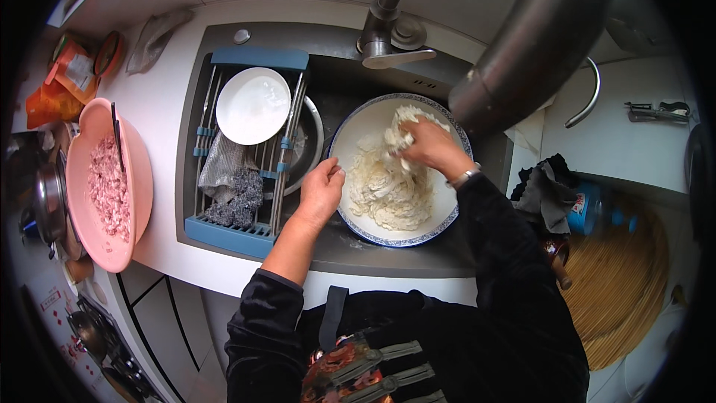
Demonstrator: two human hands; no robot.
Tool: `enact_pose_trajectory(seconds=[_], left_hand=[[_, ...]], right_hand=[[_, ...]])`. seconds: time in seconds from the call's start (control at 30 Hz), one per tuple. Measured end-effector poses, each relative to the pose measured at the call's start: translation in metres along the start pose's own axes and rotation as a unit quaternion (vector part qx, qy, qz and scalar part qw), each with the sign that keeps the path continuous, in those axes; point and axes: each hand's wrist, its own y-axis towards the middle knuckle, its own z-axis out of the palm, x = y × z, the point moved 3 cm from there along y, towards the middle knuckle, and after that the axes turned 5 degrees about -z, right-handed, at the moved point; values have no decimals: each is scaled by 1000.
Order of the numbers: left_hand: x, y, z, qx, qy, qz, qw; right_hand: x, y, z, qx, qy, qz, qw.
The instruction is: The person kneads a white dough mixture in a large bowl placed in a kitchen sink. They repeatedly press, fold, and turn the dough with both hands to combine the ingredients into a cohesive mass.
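Note:
A large white bowl [347, 201] with a blue patterned rim stands in the dark sink. Rough, shaggy dough [391, 196] lies in it, spread from the middle towards the near side. My right hand [433, 145] is inside the bowl at the upper right, its fingers closed around a clump of the dough; their tips are partly hidden by it. At the bowl's left rim is my left hand [323, 187], its thumb and fingers close together by the edge; whether it grips the rim is not clear.
Left of the bowl, a blue-ended rack [235, 237] holds a white plate [253, 105] and a mesh cloth [224, 170]. A pink basin [142, 196] of minced meat stands farther left. The faucet [380, 39] rises behind the sink; a thick dark pipe [531, 50] hangs over its right side.

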Motion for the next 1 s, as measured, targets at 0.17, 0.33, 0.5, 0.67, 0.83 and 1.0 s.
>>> enact_pose_trajectory(seconds=[0.17, 0.33, 0.5, 0.67, 0.83, 1.0], left_hand=[[24, -10, 6, -144, 359, 29, 922], [35, 2, 16, -62, 298, -84, 949], [30, 6, 15, -18, 320, -87, 943], [27, 3, 14, -25, 305, -95, 947], [29, 4, 12, -30, 301, -97, 948], [30, 4, 15, -43, 281, -78, 956]], right_hand=[[6, 49, 69, 2, -167, 63, 984], [56, 36, 136, 72, -220, -160, 960], [78, -29, 144, 135, -355, -306, 873], [76, -9, 141, 182, -338, -227, 895], [49, 42, 118, 132, -270, -83, 950], [-18, 54, 84, 34, -153, 69, 985]])
